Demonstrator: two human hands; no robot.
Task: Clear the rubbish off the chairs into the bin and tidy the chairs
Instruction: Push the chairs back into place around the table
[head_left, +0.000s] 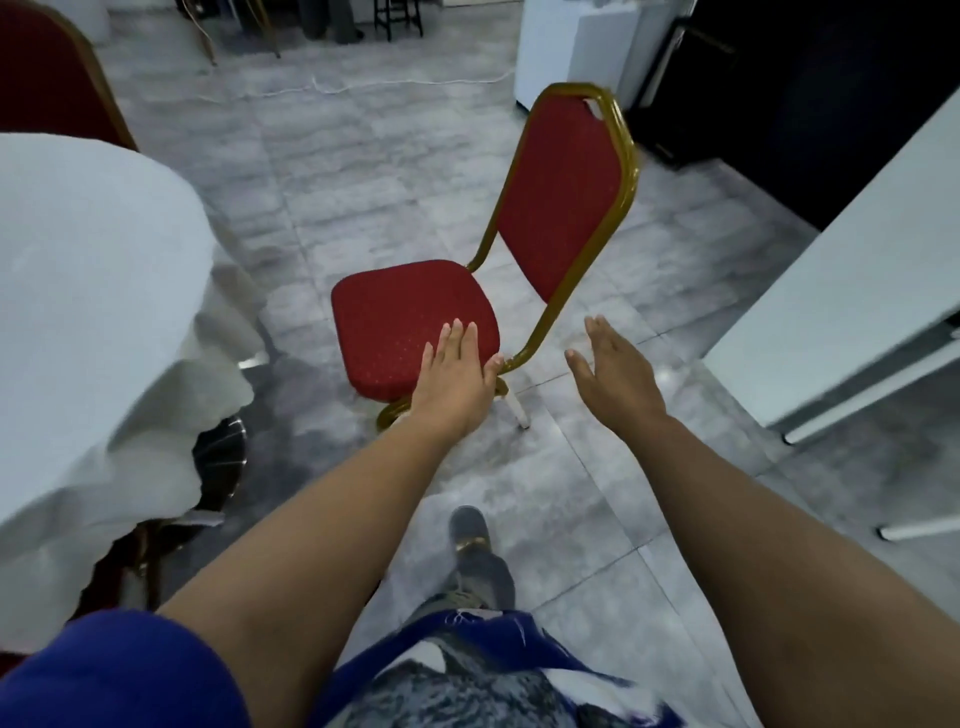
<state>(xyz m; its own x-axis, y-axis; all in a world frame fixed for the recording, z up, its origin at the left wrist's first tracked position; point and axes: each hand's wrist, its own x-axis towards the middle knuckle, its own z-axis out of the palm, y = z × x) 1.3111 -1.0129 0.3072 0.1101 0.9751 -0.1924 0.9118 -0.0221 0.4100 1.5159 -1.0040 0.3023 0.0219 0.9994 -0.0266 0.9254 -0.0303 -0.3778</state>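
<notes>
A red padded chair (410, 317) with a gold metal frame stands on the grey tiled floor ahead of me, its backrest to the right. The seat is bare, with no rubbish on it. My left hand (457, 379) reaches out with straight fingers over the near right corner of the seat; whether it touches the cushion I cannot tell. My right hand (615, 374) is held out flat and empty to the right of the chair's frame, apart from it.
A table with a white cloth (93, 312) fills the left side, with another red chair (47, 78) behind it. A white table edge (841, 291) runs along the right. A white cabinet (587, 47) and dark furniture stand at the back. My foot (470, 535) is on the floor below.
</notes>
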